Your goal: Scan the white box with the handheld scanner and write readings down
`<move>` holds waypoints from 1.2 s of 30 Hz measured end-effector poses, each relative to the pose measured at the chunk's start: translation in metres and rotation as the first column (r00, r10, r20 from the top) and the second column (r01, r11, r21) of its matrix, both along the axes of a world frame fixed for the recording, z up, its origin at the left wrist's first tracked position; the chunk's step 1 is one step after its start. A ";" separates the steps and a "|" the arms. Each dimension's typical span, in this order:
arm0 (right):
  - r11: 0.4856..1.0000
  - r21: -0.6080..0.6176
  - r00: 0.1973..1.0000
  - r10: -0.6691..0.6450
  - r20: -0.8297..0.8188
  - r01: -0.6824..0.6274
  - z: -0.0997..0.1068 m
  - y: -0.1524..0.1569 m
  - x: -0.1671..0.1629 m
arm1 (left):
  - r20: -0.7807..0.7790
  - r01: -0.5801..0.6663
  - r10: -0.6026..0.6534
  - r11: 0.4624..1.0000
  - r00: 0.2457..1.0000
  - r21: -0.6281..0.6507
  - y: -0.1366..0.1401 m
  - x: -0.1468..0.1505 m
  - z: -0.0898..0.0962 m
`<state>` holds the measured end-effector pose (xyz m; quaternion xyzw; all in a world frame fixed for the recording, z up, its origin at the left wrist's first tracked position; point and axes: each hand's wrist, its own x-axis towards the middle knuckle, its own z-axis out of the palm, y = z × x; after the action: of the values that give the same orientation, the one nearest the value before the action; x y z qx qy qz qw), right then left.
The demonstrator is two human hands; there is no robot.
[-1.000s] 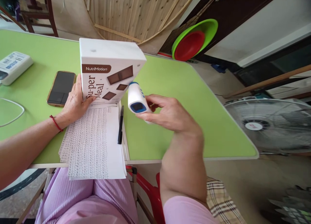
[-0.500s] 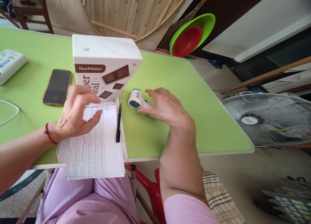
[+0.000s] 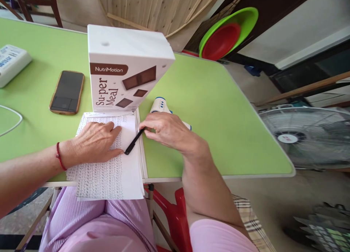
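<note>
My left hand (image 3: 100, 141) lies with fingers out on the handwritten sheets of paper (image 3: 109, 182), its thumb close to the lower end of a black pen (image 3: 133, 142). The upper end of that pen is pinched in my right hand (image 3: 165, 130); the pen slants over the right margin of the paper. Behind my right hand lies a white and blue handheld thermometer (image 3: 159, 105), partly hidden by the hand. A white NutriMotion box (image 3: 128, 77) stands upright at the far edge of the papers.
A phone (image 3: 67, 92) lies left of the box on the green table (image 3: 213, 135). Farther left are a white device (image 3: 12, 64) and a white cable (image 3: 18, 115). A fan (image 3: 287, 139) stands beyond the right edge, a red stool (image 3: 175, 215) below.
My right hand has moved from the thermometer to the pen and pinched it, tilting it. My left hand has come down onto the paper. The view has shifted slightly.
</note>
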<state>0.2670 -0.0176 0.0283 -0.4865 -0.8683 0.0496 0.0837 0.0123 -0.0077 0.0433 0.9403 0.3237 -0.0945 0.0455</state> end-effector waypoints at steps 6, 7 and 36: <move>0.983 -0.029 0.836 -0.171 -0.522 0.183 0.009 -0.008 -0.010 | -0.020 -0.043 0.042 0.998 0.999 -0.037 -0.002 0.004 0.000; 0.971 -0.031 0.734 -0.200 -0.648 0.237 0.006 -0.008 -0.017 | -0.018 -0.051 0.050 0.998 0.999 -0.043 -0.003 0.004 0.000; 0.935 -0.079 0.647 -0.299 -0.702 0.346 -0.043 0.002 -0.059 | 0.009 -0.111 0.111 0.993 0.994 -0.036 -0.008 0.008 -0.004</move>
<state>0.2079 -0.0153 -0.0147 -0.5740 -0.6706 0.1884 0.4305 0.0202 -0.0159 0.0391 0.9205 0.3735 -0.0922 0.0689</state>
